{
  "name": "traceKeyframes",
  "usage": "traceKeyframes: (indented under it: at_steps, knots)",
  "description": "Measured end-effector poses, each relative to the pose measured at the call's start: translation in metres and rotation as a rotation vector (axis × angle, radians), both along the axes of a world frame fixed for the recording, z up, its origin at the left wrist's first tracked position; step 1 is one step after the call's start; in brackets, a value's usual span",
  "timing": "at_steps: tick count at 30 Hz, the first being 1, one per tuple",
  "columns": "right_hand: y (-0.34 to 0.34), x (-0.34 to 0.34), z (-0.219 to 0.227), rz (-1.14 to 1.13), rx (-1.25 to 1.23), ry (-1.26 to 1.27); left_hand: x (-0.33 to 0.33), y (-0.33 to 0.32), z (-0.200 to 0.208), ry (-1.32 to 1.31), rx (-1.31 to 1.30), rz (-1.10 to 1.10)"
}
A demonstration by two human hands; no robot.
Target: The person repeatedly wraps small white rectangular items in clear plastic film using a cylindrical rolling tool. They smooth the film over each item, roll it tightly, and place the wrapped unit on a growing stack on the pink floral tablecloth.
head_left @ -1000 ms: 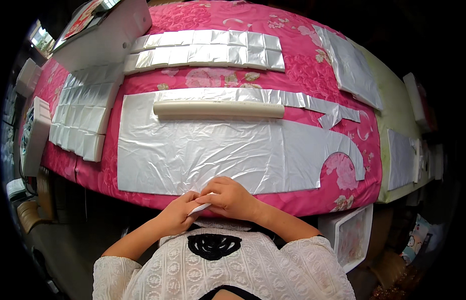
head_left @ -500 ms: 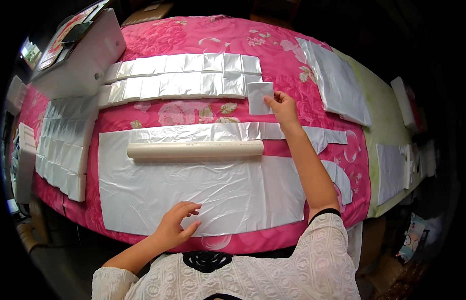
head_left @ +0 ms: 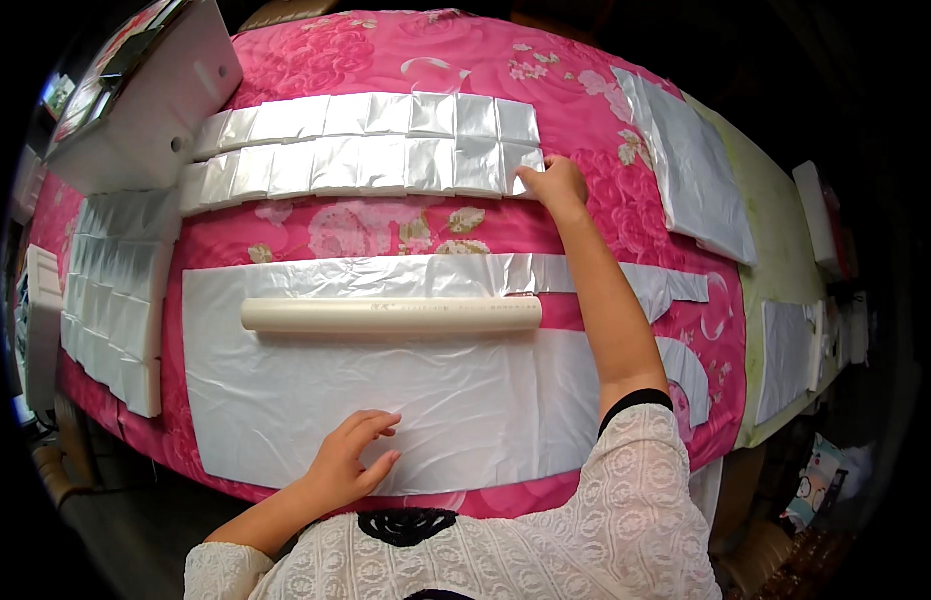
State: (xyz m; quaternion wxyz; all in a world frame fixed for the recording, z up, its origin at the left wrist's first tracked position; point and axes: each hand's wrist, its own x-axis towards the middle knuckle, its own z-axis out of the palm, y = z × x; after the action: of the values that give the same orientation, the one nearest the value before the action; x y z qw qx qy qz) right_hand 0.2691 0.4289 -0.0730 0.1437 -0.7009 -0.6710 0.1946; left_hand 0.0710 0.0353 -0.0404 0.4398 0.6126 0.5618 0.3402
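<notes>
My right hand [head_left: 557,184] pinches the right edge of a folded white plastic bag [head_left: 518,176], which lies at the right end of the nearer of two overlapping rows of folded bags [head_left: 335,165]. My left hand [head_left: 353,455] holds nothing; its fingers are apart, over the near part of a flat white plastic bag [head_left: 285,400]. That bag is spread out with its handle strips [head_left: 685,375] toward the right. Across it lies a cream-coloured plastic pipe [head_left: 390,314], left to right, touched by neither hand.
A pink flowered cloth [head_left: 625,200] covers the table. At left are more folded bags [head_left: 115,300] in stepped rows and a white box [head_left: 160,115]. A stack of flat bags [head_left: 685,165] lies at the far right, another flat bag [head_left: 782,345] nearer.
My right hand has carried the folded bag slightly away from me and laid it against the end of the nearer row. My left hand stays nearly still. The whole view has shifted a little.
</notes>
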Motion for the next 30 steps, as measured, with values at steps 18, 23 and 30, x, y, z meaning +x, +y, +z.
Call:
traceKeyframes:
  at_steps: [18,23,30]
  knots:
    - [0.04,0.014,-0.039,-0.079,-0.142,0.167,0.011,-0.004,0.004,0.063,0.023,-0.031]
    - [0.035,0.015,-0.041,-0.091,-0.249,0.614,0.017,-0.004,0.009,0.076,0.027,-0.019]
    - [-0.085,0.037,0.027,0.245,0.03,1.17,0.017,0.023,0.015,0.055,0.178,0.024]
